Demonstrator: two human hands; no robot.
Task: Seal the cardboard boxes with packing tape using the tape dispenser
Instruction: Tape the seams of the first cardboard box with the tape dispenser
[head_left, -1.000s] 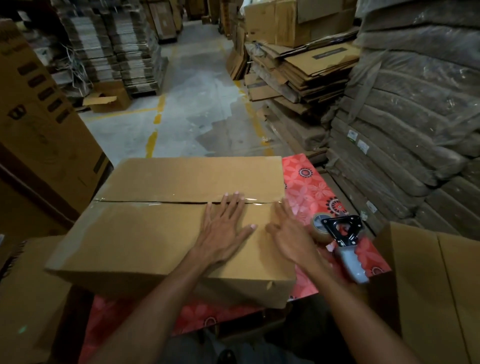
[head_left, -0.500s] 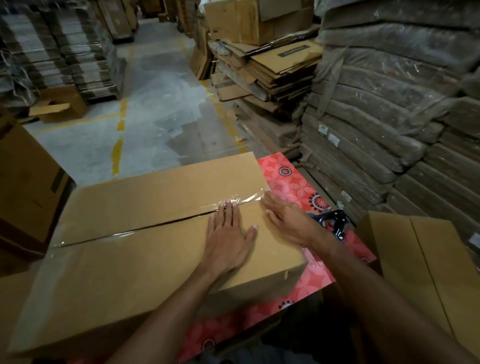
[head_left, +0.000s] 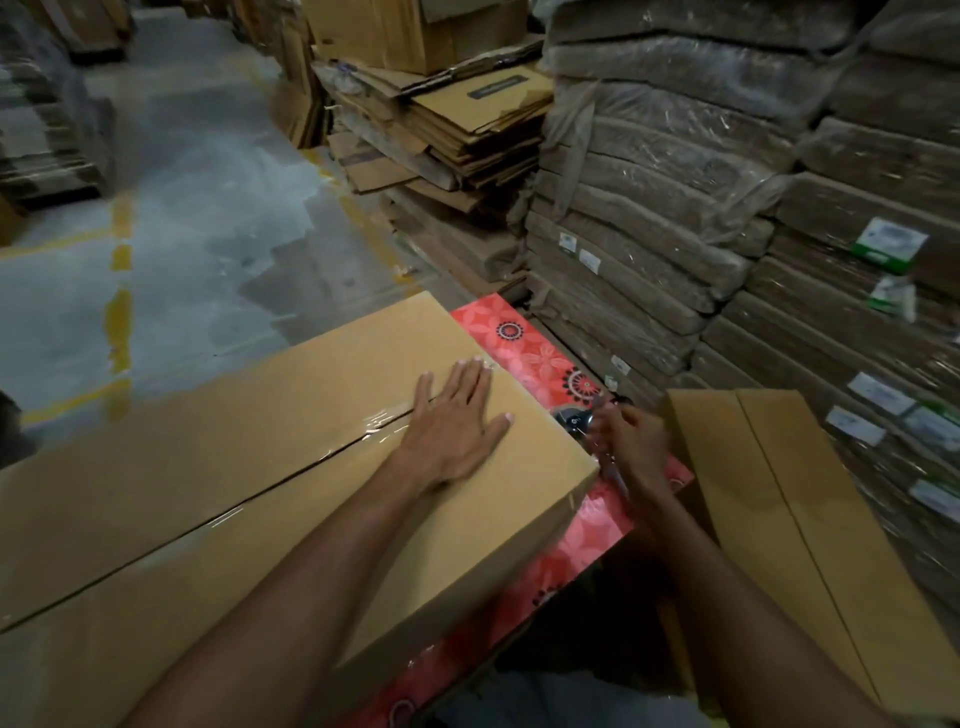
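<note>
Cardboard box (head_left: 218, 519): lower left of frame, clear tape (head_left: 384, 420) along its centre seam.
Second box (head_left: 779, 519): lower right.
Red floral cover (head_left: 540, 358): centre, beneath both.
Left hand (head_left: 457, 421): flat, fingers straight, on the first box's right end.
Right hand (head_left: 631, 441): curled round tape dispenser (head_left: 574, 418), just right of centre; blurred.

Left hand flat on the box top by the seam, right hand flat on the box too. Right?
Not quite. Head view: the left hand is flat on the box by the seam, but the right hand is off the box, curled around the tape dispenser on the red floral cloth.
</note>
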